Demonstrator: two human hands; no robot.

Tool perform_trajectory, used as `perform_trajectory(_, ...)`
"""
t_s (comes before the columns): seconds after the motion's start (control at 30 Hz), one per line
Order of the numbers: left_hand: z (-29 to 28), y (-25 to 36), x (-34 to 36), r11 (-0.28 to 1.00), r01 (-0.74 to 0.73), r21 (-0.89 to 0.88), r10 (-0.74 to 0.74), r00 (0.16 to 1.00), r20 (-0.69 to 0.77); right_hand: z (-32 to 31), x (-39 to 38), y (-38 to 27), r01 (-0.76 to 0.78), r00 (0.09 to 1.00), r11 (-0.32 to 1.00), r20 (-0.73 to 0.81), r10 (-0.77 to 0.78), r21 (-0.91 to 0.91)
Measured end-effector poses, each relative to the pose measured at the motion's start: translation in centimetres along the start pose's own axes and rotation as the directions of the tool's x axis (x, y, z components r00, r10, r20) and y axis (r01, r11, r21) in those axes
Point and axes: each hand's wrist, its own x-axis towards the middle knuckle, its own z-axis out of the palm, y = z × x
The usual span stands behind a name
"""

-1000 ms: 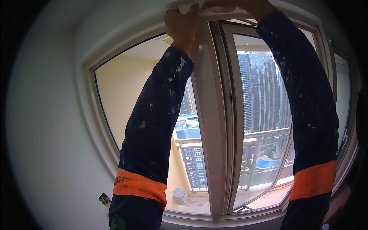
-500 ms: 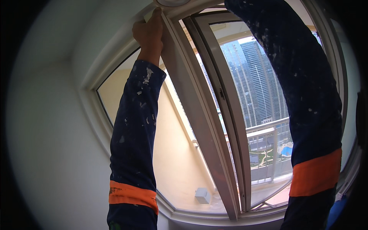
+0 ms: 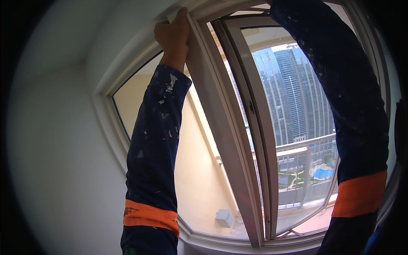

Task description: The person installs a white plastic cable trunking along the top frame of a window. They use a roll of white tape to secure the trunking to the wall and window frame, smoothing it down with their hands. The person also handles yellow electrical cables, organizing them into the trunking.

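My left hand (image 3: 173, 37) is raised to the upper end of a wide grey-white window post (image 3: 212, 114). Its thumb points up along the post's edge and the fingers look curled around the left side, their tips hidden. Overhead at the right, my right arm (image 3: 348, 97) reaches past the top edge of the view, so the right hand is out of sight. A hinged window sash (image 3: 261, 102) is swung outward just right of the post. Both dark blue sleeves carry orange bands, with pale paint flecks plain on the left one (image 3: 155, 140).
A fixed glass pane (image 3: 199, 182) lies left of the post, with a cream wall and a small white box (image 3: 224, 218) beyond it. Outside the sash stand a balcony railing (image 3: 306, 144) and tall glass buildings (image 3: 293, 93). A plain pale wall (image 3: 59, 148) fills the left.
The whole scene has shifted slightly right as the view turned a little left. My left hand keeps its place on the post, and the right arm stays raised.
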Motion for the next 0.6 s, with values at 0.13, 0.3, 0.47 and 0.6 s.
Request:
perform_trajectory(0.13,0.5,-0.7,0.6,0.999,0.013,0.035,-0.012,1.0,-0.008,2.2,1.4,0.2,0.017,1.0,0.987,0.017,-0.015,-0.158)
perform_trajectory(0.3,0.9,-1.1,1.0,0.998,-0.031,0.053,0.031,0.999,-0.007,4.5,0.2,0.1,0.038,0.99,0.974,-0.125,-0.067,-0.225)
perform_trajectory(0.47,0.7,-2.7,1.2,0.992,-0.04,0.119,0.041,0.999,-0.008,7.2,-0.7,-2.5,-0.013,0.986,0.975,-0.166,-0.024,-0.223)
perform_trajectory(0.6,1.4,-1.1,0.8,0.99,-0.076,0.121,0.081,0.996,-0.036,5.3,-1.3,-2.9,-0.048,0.988,0.984,-0.153,0.022,-0.169)
